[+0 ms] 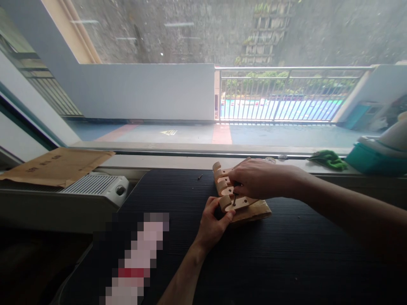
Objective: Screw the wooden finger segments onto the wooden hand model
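Several pale wooden hooks [226,202] with curled ends and drilled holes sit in a row on a light brown block [254,212] on the dark table. Around the nearest hook's curled end, my left hand [214,222] is closed, its thumb along the front edge. My right hand [263,178] reaches across from the right, over the hooks. Its fingers pinch a thin metal screw [234,200], upright with its lower end at a hole in the nearest hook. The right palm and wrist hide part of the row. Another small screw [199,177] lies loose on the table.
The black grained table [178,199] meets a window sill [174,161]. A brown envelope [60,165] rests on a radiator [95,186] at left. A green cloth [330,160] and a teal box [372,156] are on the sill at right. A pixelated patch covers the lower left.
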